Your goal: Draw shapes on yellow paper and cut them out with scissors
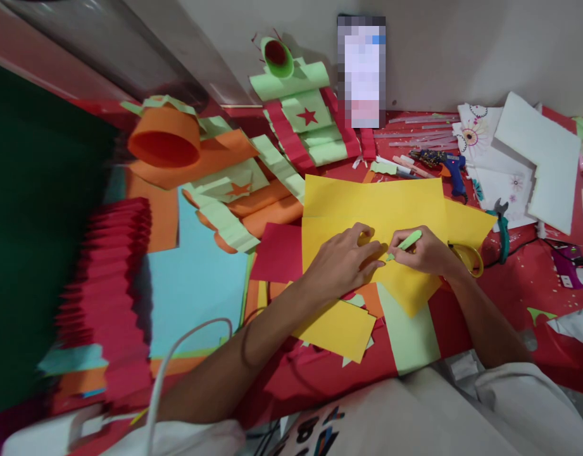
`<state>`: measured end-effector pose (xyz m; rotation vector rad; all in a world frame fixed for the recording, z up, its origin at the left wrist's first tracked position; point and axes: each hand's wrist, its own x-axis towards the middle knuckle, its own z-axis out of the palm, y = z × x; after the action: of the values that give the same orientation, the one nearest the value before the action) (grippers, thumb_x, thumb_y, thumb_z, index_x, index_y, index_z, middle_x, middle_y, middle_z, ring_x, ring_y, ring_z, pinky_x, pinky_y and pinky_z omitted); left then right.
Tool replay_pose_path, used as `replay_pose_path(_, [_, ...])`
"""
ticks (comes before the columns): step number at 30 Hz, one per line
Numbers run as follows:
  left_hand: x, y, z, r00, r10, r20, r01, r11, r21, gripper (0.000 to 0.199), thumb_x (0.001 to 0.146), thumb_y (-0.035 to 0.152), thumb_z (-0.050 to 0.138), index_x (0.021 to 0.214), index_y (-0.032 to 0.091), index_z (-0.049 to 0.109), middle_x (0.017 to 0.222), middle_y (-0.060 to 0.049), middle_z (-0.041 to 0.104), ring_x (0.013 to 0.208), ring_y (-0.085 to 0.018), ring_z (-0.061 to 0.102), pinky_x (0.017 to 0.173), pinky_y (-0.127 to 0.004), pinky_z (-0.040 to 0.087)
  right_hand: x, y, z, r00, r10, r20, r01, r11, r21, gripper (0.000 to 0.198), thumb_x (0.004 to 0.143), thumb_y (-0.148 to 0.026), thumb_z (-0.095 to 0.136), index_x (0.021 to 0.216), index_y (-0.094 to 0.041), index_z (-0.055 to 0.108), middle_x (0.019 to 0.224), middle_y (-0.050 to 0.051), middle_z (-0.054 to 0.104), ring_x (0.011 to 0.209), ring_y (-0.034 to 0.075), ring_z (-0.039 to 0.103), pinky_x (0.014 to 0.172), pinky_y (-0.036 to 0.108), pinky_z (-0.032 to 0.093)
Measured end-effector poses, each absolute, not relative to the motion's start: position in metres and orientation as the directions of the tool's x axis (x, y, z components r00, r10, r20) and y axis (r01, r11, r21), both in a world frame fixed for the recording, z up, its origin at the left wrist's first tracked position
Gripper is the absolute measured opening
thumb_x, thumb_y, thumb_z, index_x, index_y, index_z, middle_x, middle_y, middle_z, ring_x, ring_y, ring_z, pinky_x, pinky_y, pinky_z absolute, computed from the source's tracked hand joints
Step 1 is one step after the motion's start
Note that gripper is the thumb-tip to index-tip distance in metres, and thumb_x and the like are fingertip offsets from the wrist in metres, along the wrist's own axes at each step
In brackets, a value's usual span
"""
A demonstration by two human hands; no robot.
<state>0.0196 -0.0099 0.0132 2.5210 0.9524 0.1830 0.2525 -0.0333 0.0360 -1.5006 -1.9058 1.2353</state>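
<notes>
A large yellow paper sheet (pixel 348 197) lies in front of me, with angled edges at its right and lower side. My left hand (pixel 338 259) rests on it, fingers spread and pressing the paper. Between the fingertips of my right hand (pixel 426 251) is a slim light green pen (pixel 411 239), tilted, its tip down at the yellow sheet close to my left fingertips. Yellow-handled scissors (pixel 474 261) lie by my right wrist, partly hidden. Below my hands are a smaller yellow paper piece (pixel 338 326) and a light green sheet (pixel 409 332).
Two paper figures, one orange and green (pixel 238 183), one green and red (pixel 307 114), stand behind left. A phone (pixel 362 76) leans on the wall. A blue glue gun (pixel 455 171), pliers (pixel 502 234) and white board (pixel 540 158) are right; pleated red paper (pixel 113 285) is left.
</notes>
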Motion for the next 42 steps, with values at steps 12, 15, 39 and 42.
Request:
replay_pose_path(12, [0.02, -0.01, 0.0116, 0.751, 0.66, -0.025, 0.604, -0.671, 0.43, 0.037, 0.106, 0.048, 0.054, 0.127, 0.024, 0.072, 0.133, -0.015, 0.058, 0.102, -0.028, 0.066, 0.081, -0.041, 0.057, 0.2544, -0.033, 0.0351, -0.359, 0.911, -0.202, 0.546, 0.029, -0.837, 0.013, 0.083, -0.024, 0.06, 0.075, -0.018, 0.068, 0.056, -0.005, 0.052, 0.052, 0.009, 0.038, 0.055, 0.025, 0.031])
replay_pose_path(15, [0.0202, -0.0101, 0.0131, 0.755, 0.655, -0.03, 0.603, -0.674, 0.427, 0.035, 0.107, 0.047, 0.053, 0.124, 0.024, 0.073, 0.133, -0.015, 0.058, 0.101, -0.027, 0.066, 0.081, -0.04, 0.057, 0.2541, -0.033, 0.0363, -0.395, 0.889, -0.234, 0.558, 0.03, -0.829, 0.012, 0.081, -0.023, 0.061, 0.074, -0.018, 0.068, 0.054, -0.005, 0.053, 0.051, 0.008, 0.038, 0.056, 0.025, 0.032])
replay_pose_path(39, [0.0199, -0.0101, 0.0155, 0.749, 0.659, -0.07, 0.621, -0.661, 0.421, 0.034, 0.107, 0.047, 0.052, 0.121, 0.024, 0.072, 0.135, -0.016, 0.056, 0.098, -0.028, 0.065, 0.078, -0.04, 0.055, 0.2581, -0.0341, 0.038, -0.468, 0.839, -0.279, 0.564, 0.04, -0.825, 0.013, 0.083, -0.025, 0.064, 0.074, -0.018, 0.071, 0.059, -0.004, 0.061, 0.056, 0.01, 0.044, 0.059, 0.024, 0.035])
replay_pose_path(42, [0.0203, -0.0104, 0.016, 0.748, 0.66, -0.076, 0.624, -0.658, 0.422, 0.033, 0.107, 0.046, 0.053, 0.123, 0.025, 0.072, 0.135, -0.015, 0.056, 0.099, -0.027, 0.065, 0.08, -0.04, 0.055, 0.2582, -0.0341, 0.0386, -0.49, 0.823, -0.286, 0.566, 0.05, -0.823, 0.012, 0.082, -0.024, 0.065, 0.075, -0.019, 0.073, 0.062, -0.003, 0.064, 0.056, 0.01, 0.045, 0.059, 0.024, 0.035])
